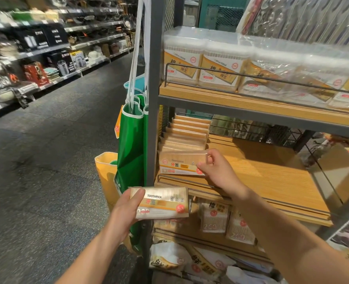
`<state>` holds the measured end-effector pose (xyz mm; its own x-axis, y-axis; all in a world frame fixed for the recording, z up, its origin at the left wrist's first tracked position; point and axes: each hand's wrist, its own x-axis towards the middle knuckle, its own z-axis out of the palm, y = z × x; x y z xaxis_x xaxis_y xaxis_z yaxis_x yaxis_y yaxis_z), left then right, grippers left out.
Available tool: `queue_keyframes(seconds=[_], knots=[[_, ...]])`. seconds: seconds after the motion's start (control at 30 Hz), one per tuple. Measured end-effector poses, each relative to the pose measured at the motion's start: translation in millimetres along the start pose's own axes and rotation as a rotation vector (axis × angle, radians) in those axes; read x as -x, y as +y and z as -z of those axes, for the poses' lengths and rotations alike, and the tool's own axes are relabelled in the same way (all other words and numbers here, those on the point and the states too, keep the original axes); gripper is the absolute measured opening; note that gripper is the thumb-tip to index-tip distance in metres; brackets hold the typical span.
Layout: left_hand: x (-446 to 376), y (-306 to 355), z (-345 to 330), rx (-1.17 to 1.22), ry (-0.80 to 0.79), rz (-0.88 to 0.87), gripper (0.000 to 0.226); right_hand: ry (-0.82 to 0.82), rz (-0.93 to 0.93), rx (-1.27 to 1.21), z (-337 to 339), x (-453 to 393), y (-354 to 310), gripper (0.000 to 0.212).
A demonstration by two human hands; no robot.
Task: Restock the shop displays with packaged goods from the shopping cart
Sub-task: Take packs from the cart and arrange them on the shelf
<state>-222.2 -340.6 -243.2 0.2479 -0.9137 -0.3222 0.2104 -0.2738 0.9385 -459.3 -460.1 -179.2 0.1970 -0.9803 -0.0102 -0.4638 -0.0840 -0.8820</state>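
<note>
Item: toothpick pack [180, 163], being pinched at its right end by the right hand [218, 171] and fronted onto the row [186, 133] on the middle shelf [261, 171]. Spare pack [162, 202], being gripped by the left hand [126, 210], apparently for shelving next.

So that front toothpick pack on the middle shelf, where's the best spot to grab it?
Probably its right end, coming from the right. The front toothpick pack stands upright against the row behind, its left end near the shelf post. The right hand already pinches that free end, where bare shelf leaves room.
</note>
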Motion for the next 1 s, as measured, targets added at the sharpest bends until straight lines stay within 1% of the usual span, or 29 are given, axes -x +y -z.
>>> queue_keyframes(seconds=[0.07, 0.2, 0.27, 0.33, 0.4, 0.47, 0.53, 0.57, 0.6, 0.67, 0.7, 0.77, 0.83, 0.87, 0.97, 1.0], knots=[[0, -1, 0, -0.012, 0.000, 0.003, 0.019, 0.052, 0.024, 0.100, -5, -2, 1, 0.017], [-1, 0, 0, -0.026, -0.010, -0.005, 0.025, 0.106, 0.003, 0.228, -11, -6, 1, 0.031], [-1, 2, -3, -0.041, -0.037, -0.016, 0.031, 0.098, -0.036, 0.253, -10, -8, -1, 0.036], [-1, 4, -7, -0.048, -0.072, -0.026, 0.033, 0.025, -0.100, 0.263, -7, -9, 1, 0.037], [-1, 6, -11, -0.011, -0.102, -0.038, 0.027, -0.014, -0.152, 0.240, -2, -8, 5, 0.038], [-1, 9, -14, 0.026, -0.128, -0.055, 0.030, 0.033, -0.176, 0.177, 8, -3, 5, 0.039], [-1, 12, -15, 0.050, -0.156, -0.090, 0.042, 0.071, -0.138, 0.127, 21, 8, -1, 0.040], [-2, 13, -17, 0.057, -0.169, -0.102, 0.048, 0.029, -0.127, 0.085, 27, 16, -4, 0.042], [-2, 14, -19, 0.071, -0.172, -0.110, 0.051, -0.066, -0.119, 0.026, 30, 26, -11, 0.046], [-1, 17, -27, 0.109, -0.181, -0.118, 0.050, -0.316, -0.112, -0.061, 27, 45, -20, 0.051], [-2, 18, -32, 0.133, -0.195, -0.114, 0.050, -0.413, -0.109, -0.081, 24, 54, -25, 0.045], [-2, 24, -41, 0.162, -0.237, -0.119, 0.048, -0.490, -0.103, -0.105, 19, 60, -32, 0.025], [-3, 27, -47, 0.166, -0.295, -0.133, 0.046, -0.459, -0.101, -0.187, 22, 56, -31, 0.021], [-3, 29, -50, 0.172, -0.300, -0.133, 0.046, -0.432, -0.098, -0.220, 25, 54, -30, 0.017], [-6, 32, -52, 0.223, -0.318, -0.140, 0.038, -0.317, -0.072, -0.147, 33, 49, -20, 0.009], [-7, 33, -52, 0.244, -0.321, -0.136, 0.034, -0.269, -0.047, -0.103, 36, 48, -16, 0.010]])
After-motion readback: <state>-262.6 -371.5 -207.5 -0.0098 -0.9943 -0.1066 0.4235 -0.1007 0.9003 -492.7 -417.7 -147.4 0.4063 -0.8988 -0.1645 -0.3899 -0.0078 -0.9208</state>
